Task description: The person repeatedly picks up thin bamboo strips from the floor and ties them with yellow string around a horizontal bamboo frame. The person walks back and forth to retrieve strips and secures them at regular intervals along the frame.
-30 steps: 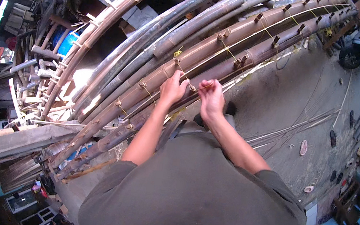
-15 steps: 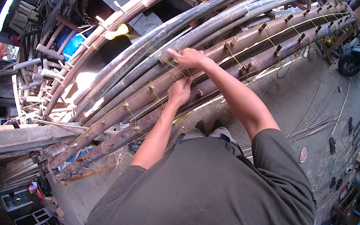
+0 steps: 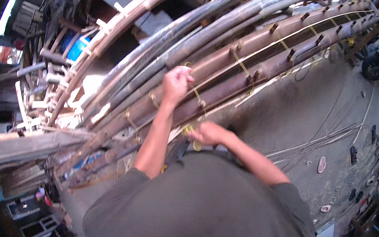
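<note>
My left hand (image 3: 175,86) is closed at the upper of two long brown bamboo poles (image 3: 212,63), a bit of yellow cord showing beside its fingertips. Whatever it pinches is hidden. Lower and nearer my body, my right hand (image 3: 210,134) grips a bunched length of yellow cord (image 3: 188,129). The second bamboo pole (image 3: 233,88) runs parallel to the first. Short dark pegs (image 3: 255,75) stand along both, and yellow cord ties (image 3: 242,66) cross between them. One thin light strip stretches lengthwise along the gap.
Grey curved poles (image 3: 177,38) lie beyond the bamboo. At left rises a bent pole with pale pegs (image 3: 98,38), near a concrete ledge (image 3: 23,147). A motorbike (image 3: 376,65) stands at the far right. Thin rods (image 3: 319,138) and footwear (image 3: 353,155) lie on the floor.
My right hand has come down from the poles toward my body, with yellow cord in it. My left hand has shifted up and left along the upper pole.
</note>
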The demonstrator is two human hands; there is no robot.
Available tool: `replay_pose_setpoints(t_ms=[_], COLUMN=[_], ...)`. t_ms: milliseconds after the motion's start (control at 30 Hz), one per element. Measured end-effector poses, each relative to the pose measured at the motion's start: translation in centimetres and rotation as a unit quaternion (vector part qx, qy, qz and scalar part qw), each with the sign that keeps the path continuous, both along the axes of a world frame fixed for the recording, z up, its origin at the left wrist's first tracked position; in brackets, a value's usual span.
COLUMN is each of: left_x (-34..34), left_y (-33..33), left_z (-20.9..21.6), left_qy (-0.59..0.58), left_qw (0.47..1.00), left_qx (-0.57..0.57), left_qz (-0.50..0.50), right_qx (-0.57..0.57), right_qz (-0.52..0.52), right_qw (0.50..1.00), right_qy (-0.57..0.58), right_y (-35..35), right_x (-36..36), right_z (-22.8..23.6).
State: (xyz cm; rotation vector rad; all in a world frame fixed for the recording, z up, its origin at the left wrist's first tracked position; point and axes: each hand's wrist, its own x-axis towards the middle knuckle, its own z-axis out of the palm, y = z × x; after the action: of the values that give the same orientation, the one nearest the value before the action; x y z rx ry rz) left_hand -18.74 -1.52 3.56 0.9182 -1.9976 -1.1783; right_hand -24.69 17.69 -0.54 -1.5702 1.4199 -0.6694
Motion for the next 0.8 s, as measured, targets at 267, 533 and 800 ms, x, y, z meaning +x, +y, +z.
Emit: replay_pose_setpoints(t_ms=[267, 533, 800], left_x=[-4.3, 8.6, 18.0], left_y=[-10.4, -6.3, 2.5], left_z=[-5.9, 1.9, -1.9], left_qy=[-0.289, -0.278, -0.301], left_qw=[0.944, 0.949, 0.952], left_qx=[-0.142, -0.144, -0.015], left_qz=[0.07, 0.034, -0.061], right_qx=[-0.022, 0.13, -0.116], right_qz=[-0.037, -0.013, -0.538], right_qw=[0.979, 0.893, 0.562], right_qy=[0.199, -0.431, -0.618], right_y=[0.6, -0.7, -9.8], right_x=[0.8, 10.5, 16.1], right_z=[-1.0, -1.7, 1.3])
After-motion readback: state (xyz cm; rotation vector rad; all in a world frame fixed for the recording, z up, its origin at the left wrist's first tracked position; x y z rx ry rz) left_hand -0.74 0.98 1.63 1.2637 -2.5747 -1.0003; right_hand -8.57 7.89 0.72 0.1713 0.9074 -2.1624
